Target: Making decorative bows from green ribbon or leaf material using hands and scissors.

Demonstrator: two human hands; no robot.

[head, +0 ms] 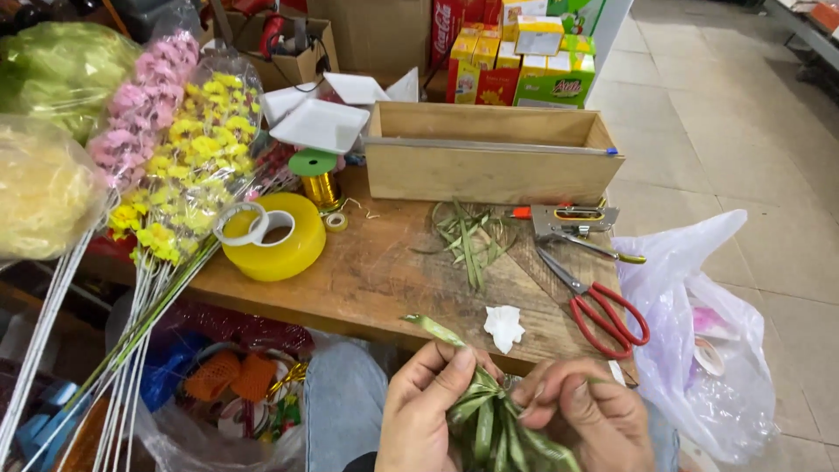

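Below table, leaf bundle upright

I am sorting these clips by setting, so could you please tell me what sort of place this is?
Probably a small craft or florist's workbench in a shop. Wrapped artificial flowers stand beside a wooden table holding red-handled scissors and a tape roll, while both hands work green ribbon.

We see glossy green ribbon at the bottom of the frame. Above it lies our rough, matt wooden table. The scissors have metal blades and smooth red plastic handles.
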